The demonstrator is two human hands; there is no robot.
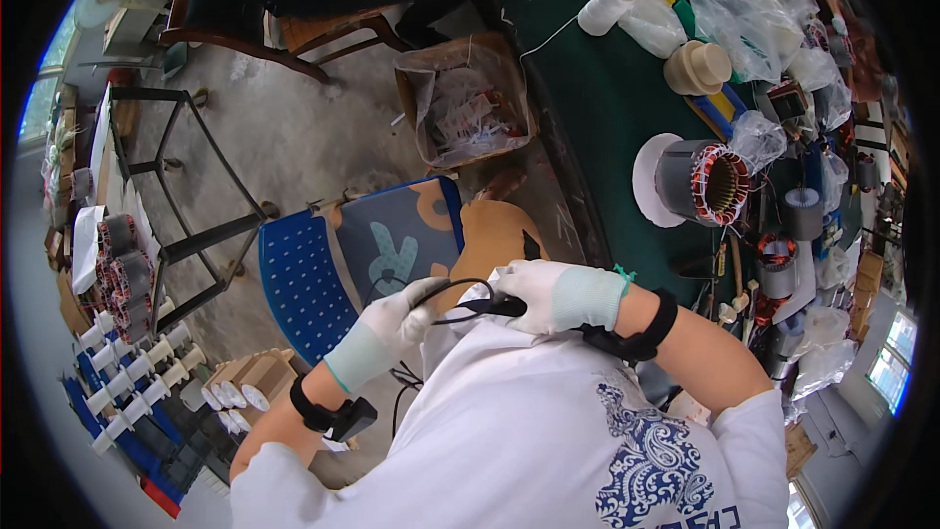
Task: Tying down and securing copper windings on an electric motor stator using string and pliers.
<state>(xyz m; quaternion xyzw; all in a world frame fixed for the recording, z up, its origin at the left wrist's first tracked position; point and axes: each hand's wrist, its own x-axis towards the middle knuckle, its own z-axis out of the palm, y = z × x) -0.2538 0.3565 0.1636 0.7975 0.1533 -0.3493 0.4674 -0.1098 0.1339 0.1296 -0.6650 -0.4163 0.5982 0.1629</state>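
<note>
Both of my hands wear white knit gloves and are held close together in front of my white shirt. A thin black cable (pixel 452 320) runs in a loop between them. My left hand (pixel 394 321) is closed, its fingers pinching the cable. My right hand (pixel 550 296) is closed around a dark piece (pixel 506 307) where the cable ends meet; the glove hides most of it, so its kind is unclear. More black cord (pixel 403 377) hangs below my left hand, in front of the shirt's edge. Black bands with small dark boxes sit on both wrists.
To my right, a green worktable (pixel 587 127) carries a wound motor stator (pixel 720 184), a thread cone (pixel 606 8) and plastic bags (pixel 749 15). A blue chair (pixel 304 279) with a cushion stands ahead, near an open carton (pixel 470 108). A metal frame (pixel 211 235) and white spools (pixel 137 387) are at left.
</note>
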